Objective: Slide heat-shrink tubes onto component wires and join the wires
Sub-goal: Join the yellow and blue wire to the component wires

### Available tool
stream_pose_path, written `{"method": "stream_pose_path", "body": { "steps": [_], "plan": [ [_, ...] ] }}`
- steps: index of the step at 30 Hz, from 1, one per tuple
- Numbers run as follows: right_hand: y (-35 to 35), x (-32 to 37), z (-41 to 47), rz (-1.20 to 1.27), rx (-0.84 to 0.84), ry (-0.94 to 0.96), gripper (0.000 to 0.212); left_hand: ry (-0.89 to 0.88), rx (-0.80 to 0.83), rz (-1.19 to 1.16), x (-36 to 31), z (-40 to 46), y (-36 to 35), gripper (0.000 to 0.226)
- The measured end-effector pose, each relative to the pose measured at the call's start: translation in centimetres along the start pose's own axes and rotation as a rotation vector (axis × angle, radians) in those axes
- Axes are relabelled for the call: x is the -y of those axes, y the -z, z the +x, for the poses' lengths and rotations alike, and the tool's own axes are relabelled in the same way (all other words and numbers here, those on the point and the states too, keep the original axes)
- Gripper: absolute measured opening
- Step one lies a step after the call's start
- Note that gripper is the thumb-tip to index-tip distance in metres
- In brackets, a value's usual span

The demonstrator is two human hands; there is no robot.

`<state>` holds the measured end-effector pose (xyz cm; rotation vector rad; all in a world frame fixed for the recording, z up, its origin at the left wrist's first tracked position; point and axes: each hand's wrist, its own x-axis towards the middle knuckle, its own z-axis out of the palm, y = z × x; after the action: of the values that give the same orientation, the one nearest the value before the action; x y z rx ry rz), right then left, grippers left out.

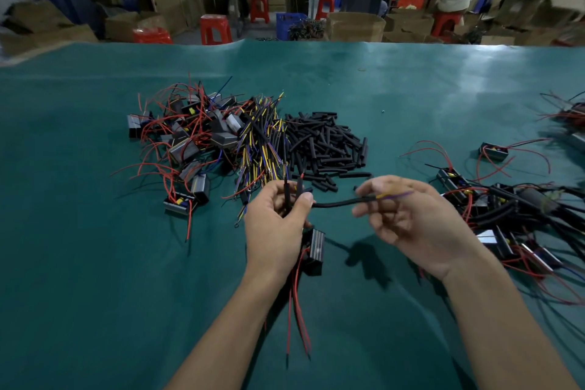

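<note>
Left hand [278, 218] fingers clenched round two upright heat-shrink tubes [287, 196], component [315, 247] dangling beneath; right hand [408, 215] fingers pinching sleeved cable [338, 202] stretched between both.

Desk [95, 263], teal cover: heap of boxed components with red wires [186, 142]; yellow-purple wire bundle [262, 142]; black heat-shrink tubes [326, 146]; finished assemblies [506, 209] at right.
</note>
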<state>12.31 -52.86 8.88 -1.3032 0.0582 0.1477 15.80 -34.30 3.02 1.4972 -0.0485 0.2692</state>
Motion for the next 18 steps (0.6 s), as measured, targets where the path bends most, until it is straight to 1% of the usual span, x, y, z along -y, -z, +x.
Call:
{"method": "stream_pose_path", "body": {
  "steps": [3, 5, 8, 10, 18],
  "plan": [
    [-0.48, -0.17, 0.27, 0.173, -0.019, 0.012, 0.022, 0.003, -0.019, 0.009, 0.16, 0.03, 0.03, 0.009],
    [-0.41, -0.15, 0.33, 0.214, -0.062, 0.093, 0.021, 0.011, -0.031, 0.015, 0.24, 0.09, 0.05, 0.01],
    [-0.03, -0.18, 0.42, 0.18, -0.175, 0.261, 0.01, 0.018, -0.031, 0.024, 0.29, 0.12, 0.08, 0.01],
    [-0.02, -0.34, 0.5, 0.149, -0.22, 0.326, 0.008, 0.015, -0.03, 0.032, 0.33, 0.08, 0.13, 0.01],
    [-0.14, -0.69, 0.7, 0.099, -0.36, 0.406, 0.004, -0.013, -0.015, 0.083, 0.35, 0.0, 0.19, 0.015]
  ]
}}
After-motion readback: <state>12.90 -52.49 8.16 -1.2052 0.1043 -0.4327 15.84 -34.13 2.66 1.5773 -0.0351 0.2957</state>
